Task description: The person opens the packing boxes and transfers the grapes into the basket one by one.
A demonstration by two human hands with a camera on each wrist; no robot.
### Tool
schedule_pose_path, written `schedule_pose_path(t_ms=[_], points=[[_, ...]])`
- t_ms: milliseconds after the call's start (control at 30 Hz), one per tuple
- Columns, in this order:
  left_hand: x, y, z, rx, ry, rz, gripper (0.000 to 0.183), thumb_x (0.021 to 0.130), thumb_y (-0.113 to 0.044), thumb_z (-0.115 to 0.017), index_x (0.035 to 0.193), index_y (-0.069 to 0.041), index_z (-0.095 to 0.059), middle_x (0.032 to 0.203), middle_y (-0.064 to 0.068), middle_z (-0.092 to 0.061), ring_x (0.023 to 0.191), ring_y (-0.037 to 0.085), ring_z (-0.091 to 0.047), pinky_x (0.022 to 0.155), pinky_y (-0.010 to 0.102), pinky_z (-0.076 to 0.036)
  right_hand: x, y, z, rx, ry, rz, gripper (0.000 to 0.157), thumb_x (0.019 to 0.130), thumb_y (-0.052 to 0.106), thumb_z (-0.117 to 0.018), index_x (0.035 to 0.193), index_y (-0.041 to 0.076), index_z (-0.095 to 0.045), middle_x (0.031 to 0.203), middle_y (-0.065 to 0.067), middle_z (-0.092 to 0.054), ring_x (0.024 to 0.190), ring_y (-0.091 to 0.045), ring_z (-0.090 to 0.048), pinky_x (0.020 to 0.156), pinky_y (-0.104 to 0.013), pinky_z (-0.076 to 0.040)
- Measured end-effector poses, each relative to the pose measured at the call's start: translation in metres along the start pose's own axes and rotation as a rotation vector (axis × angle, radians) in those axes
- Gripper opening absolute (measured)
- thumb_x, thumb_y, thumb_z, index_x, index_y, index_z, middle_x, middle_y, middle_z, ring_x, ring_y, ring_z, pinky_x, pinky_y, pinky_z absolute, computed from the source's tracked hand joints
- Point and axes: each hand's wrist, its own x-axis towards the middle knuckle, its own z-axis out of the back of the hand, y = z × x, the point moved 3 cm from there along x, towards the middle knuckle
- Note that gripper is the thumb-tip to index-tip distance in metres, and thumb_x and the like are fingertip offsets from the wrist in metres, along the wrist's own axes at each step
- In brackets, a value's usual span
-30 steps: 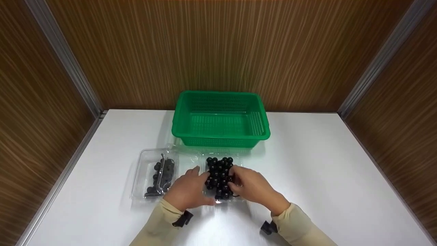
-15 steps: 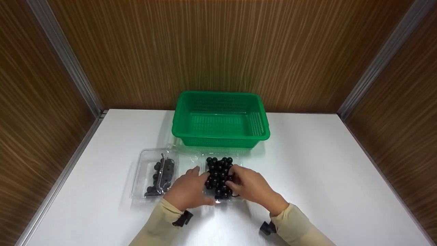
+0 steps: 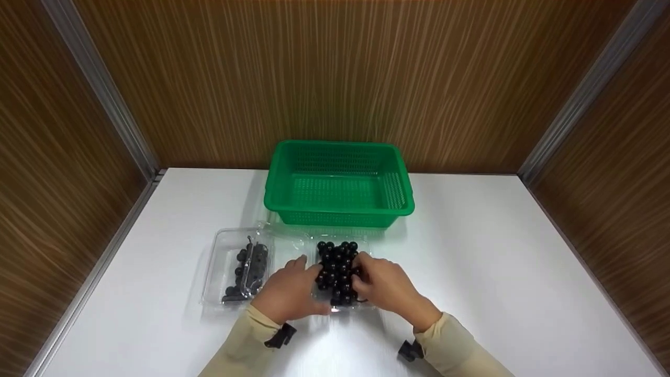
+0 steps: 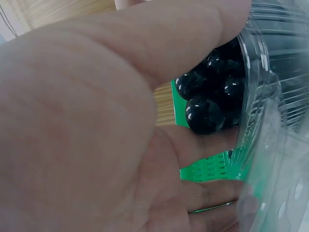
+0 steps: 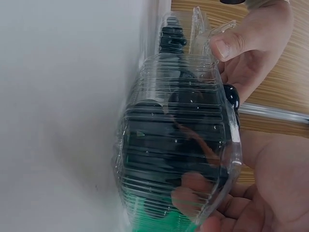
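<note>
A bunch of glossy black grapes (image 3: pixel 336 269) lies in an opened clear plastic clamshell box (image 5: pixel 178 63) near the front middle of the table. My left hand (image 3: pixel 290 290) rests along the box's left side, fingers mostly straight, thumb by the near edge; its index finger touches the grapes in the left wrist view. From the right, my right hand (image 3: pixel 390 285) has its thumb and fingers bent around the grapes' edge. Through the ribbed box wall in the right wrist view, its fingertips (image 5: pixel 193 193) show against the grapes. The grapes' underside is hidden.
Left of my left hand sits a second clear plastic box (image 3: pixel 212 272) holding dark grapes (image 3: pixel 255 267), partly under clear plastic. Behind both boxes stands a green perforated basket (image 3: pixel 337 212). Wood-grain panels (image 3: pixel 335 73) enclose the white table (image 3: pixel 487 272) at the back and sides.
My right thumb and fingertips shift slightly at the right edge of the grapes. The left hand, both boxes and the basket stay in place.
</note>
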Motion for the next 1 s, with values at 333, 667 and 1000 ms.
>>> schedule_pose_path(t_ms=[333, 667, 1000], points=[[-0.0014, 0.0003, 0.0005, -0.024, -0.023, -0.03, 0.091, 0.078, -0.048, -0.087, 0.148, -0.001, -0.053, 0.151, 0.037, -0.042, 0.134, 0.054, -0.047, 0.104, 0.067, -0.045, 0.001, -0.0013, 0.0013, 0.106, -0.014, -0.045, 0.012, 0.09, 0.01, -0.07, 0.098, 0.015, -0.062, 0.067, 0.012, -0.052, 0.058, -0.005, -0.046, 0.052, -0.027, -0.04], [-0.0015, 0.0012, 0.0031, -0.037, -0.038, -0.028, 0.087, 0.075, -0.045, -0.089, 0.145, -0.005, -0.056, 0.147, 0.033, -0.048, 0.131, 0.052, -0.051, 0.102, 0.067, -0.046, 0.0007, 0.0001, 0.005, 0.169, -0.05, -0.027, 0.013, 0.09, 0.008, -0.069, 0.1, 0.014, -0.064, 0.074, 0.012, -0.061, 0.065, -0.003, -0.055, 0.06, -0.027, -0.048], [-0.0018, 0.0017, 0.0046, -0.022, -0.064, -0.043, 0.107, 0.074, -0.044, -0.092, 0.154, 0.005, -0.04, 0.141, 0.03, -0.054, 0.127, 0.048, -0.055, 0.102, 0.061, -0.049, 0.0022, -0.0009, 0.0052, 0.152, -0.099, -0.048, 0.015, 0.09, 0.01, -0.07, 0.104, 0.014, -0.066, 0.074, 0.012, -0.064, 0.066, -0.003, -0.059, 0.062, -0.028, -0.05]])
